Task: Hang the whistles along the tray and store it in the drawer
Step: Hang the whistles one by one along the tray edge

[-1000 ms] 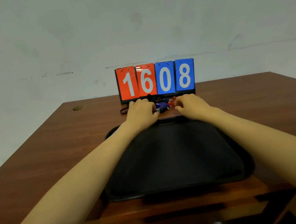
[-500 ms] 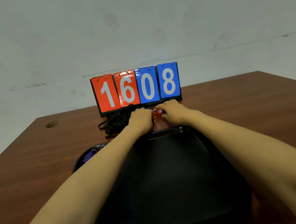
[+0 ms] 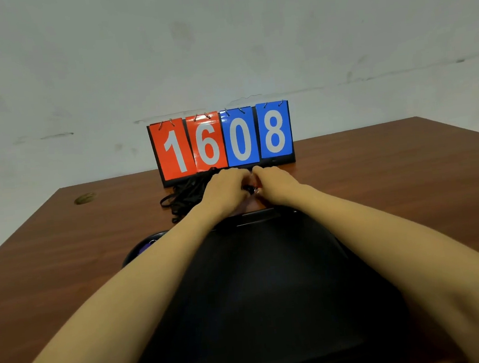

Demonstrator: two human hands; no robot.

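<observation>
I see left hand and right hand curled over whistles past the tray, grip unclear; tangled cords may snag

The tray looks matt, the table smooth wood, the scoreboard glossy.

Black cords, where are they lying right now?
In the head view, the black cords lie piled on the table, left of the left hand, just before the scoreboard and beyond the tray.
</observation>
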